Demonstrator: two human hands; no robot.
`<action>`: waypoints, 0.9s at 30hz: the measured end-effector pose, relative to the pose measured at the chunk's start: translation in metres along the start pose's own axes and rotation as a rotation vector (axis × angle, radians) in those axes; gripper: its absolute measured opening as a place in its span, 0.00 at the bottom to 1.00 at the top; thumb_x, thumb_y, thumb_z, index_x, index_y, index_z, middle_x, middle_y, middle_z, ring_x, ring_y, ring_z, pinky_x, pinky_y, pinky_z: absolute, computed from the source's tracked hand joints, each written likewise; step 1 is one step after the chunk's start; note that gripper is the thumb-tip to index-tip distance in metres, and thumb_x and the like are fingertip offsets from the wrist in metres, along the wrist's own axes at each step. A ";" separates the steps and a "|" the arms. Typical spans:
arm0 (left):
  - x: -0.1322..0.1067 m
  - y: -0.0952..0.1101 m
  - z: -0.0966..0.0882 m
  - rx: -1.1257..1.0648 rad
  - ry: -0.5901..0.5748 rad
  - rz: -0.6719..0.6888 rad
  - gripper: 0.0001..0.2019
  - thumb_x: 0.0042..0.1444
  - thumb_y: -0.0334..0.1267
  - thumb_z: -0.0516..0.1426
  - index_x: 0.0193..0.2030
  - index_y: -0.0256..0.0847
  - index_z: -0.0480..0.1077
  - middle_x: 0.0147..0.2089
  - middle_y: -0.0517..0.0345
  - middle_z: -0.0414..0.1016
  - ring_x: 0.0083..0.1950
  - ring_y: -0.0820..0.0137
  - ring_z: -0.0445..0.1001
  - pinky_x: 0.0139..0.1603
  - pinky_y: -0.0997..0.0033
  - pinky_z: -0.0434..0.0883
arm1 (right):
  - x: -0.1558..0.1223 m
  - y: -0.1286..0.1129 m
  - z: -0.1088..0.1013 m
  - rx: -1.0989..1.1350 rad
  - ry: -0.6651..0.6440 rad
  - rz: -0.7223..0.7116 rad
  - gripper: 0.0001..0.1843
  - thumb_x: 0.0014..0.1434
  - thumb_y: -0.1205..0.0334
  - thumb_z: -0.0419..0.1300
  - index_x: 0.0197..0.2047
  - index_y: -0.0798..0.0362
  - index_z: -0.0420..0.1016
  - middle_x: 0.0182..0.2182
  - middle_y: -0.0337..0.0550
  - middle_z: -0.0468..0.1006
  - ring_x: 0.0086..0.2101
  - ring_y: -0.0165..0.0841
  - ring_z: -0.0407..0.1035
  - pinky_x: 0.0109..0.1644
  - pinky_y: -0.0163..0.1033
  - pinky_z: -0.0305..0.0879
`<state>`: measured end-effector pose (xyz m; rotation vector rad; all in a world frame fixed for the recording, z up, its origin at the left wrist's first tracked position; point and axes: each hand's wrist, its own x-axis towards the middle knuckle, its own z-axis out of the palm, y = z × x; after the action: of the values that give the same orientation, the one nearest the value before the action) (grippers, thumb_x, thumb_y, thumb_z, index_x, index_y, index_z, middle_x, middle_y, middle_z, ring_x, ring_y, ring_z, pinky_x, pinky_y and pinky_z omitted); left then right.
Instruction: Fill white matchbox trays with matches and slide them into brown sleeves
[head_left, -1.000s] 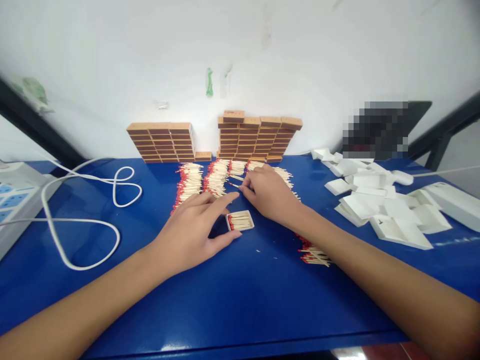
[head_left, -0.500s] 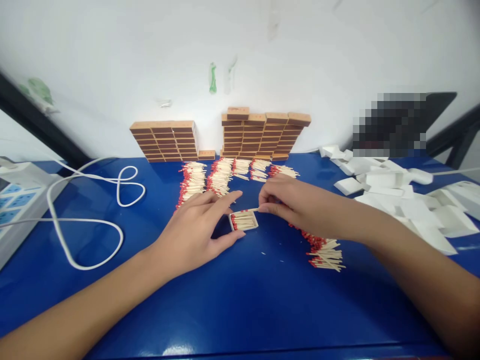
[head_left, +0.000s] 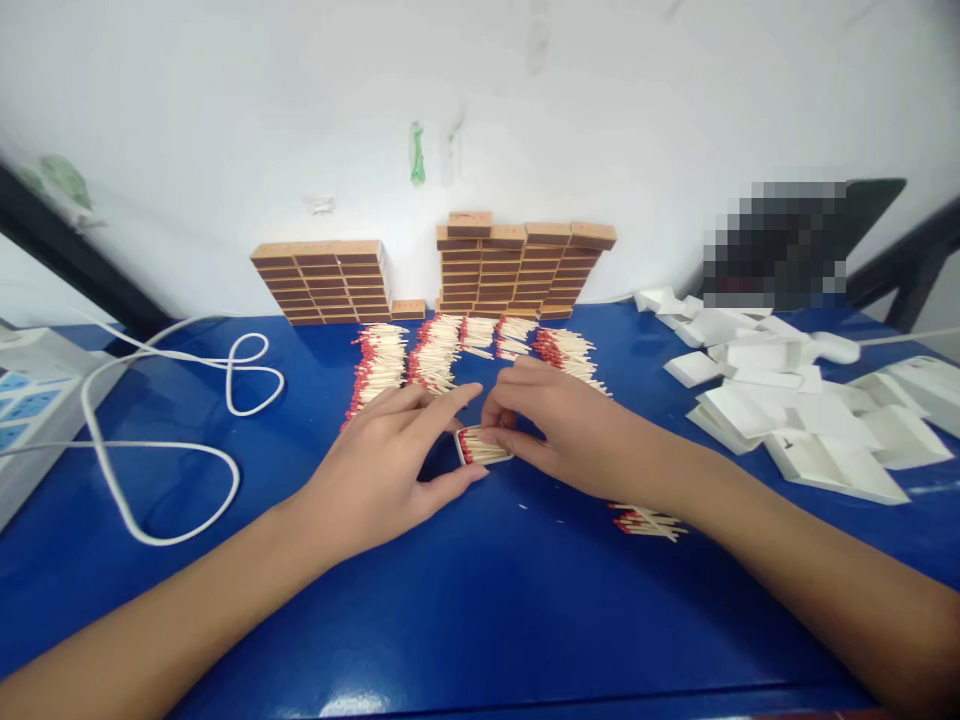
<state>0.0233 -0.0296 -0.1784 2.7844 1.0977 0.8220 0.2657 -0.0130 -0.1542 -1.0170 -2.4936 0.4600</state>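
A small white matchbox tray filled with red-tipped matches lies on the blue table between my hands. My left hand rests beside its left end, forefinger stretched above it and thumb below, fingers apart and framing the tray. My right hand covers the tray's right end, its fingertips pinched down on the matches in the tray. Rows of loose red-tipped matches lie just beyond the hands. A further small bundle of matches shows under my right forearm.
Brown matchbox sleeves are stacked against the white wall in two blocks, one at the left and one at the right. A heap of empty white trays lies at right. A white cable loops at left by a power strip.
My right hand went from the loose matches to the tray with a match and now presses its fingertips onto the tray's contents. My left hand has stayed beside the tray.
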 end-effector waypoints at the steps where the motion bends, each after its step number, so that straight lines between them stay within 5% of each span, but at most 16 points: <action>1: 0.000 0.000 0.000 0.001 -0.001 -0.005 0.32 0.65 0.48 0.67 0.72 0.41 0.65 0.51 0.48 0.84 0.54 0.55 0.82 0.57 0.52 0.80 | 0.000 0.001 -0.001 0.004 0.004 -0.003 0.07 0.70 0.69 0.61 0.37 0.51 0.74 0.37 0.44 0.79 0.42 0.39 0.70 0.46 0.44 0.65; 9: 0.001 0.000 -0.001 -0.014 0.005 0.028 0.32 0.66 0.46 0.66 0.73 0.41 0.64 0.50 0.50 0.85 0.53 0.56 0.82 0.57 0.52 0.79 | 0.006 0.050 -0.012 -0.264 0.298 0.116 0.06 0.67 0.64 0.63 0.36 0.51 0.77 0.30 0.44 0.77 0.37 0.41 0.68 0.47 0.48 0.64; 14: 0.001 0.000 -0.001 -0.020 0.005 0.023 0.32 0.66 0.46 0.66 0.73 0.43 0.64 0.49 0.52 0.85 0.52 0.56 0.82 0.58 0.51 0.79 | 0.007 0.072 -0.007 -0.352 0.227 0.174 0.05 0.65 0.61 0.65 0.37 0.52 0.80 0.32 0.46 0.78 0.38 0.43 0.69 0.49 0.50 0.63; 27: 0.001 -0.001 0.000 -0.022 0.006 0.028 0.32 0.66 0.46 0.66 0.73 0.43 0.64 0.49 0.51 0.85 0.53 0.56 0.81 0.58 0.51 0.79 | 0.010 0.068 -0.004 -0.450 0.185 0.269 0.10 0.66 0.67 0.59 0.32 0.53 0.76 0.33 0.50 0.77 0.38 0.43 0.66 0.46 0.48 0.59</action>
<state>0.0231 -0.0282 -0.1783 2.7873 1.0462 0.8405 0.3009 0.0410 -0.1785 -1.4999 -2.3500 -0.1309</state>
